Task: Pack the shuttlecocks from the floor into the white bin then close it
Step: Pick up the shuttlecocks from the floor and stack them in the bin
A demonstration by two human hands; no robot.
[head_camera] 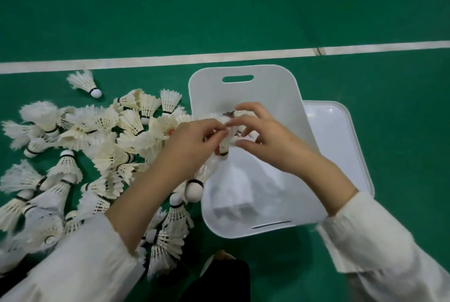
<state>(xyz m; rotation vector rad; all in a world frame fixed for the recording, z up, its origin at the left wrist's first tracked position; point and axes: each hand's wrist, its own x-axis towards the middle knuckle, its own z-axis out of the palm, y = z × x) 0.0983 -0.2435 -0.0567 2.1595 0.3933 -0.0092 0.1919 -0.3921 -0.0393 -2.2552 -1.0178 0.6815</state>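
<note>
Head camera: over the white bin [267,92], the left hand [192,141] and right hand [267,136] are pinching a stack of shuttlecocks [209,170], fingers curled.

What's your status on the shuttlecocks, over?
Left hand, right hand both pinching shuttlecock stack over open white bin. Pile on floor unpacked. Lid off, lying beside bin. Nothing blocking.

Many white feathered shuttlecocks [97,131] lie heaped on the green floor [219,9], left of the open white plastic bin [267,92].
</note>
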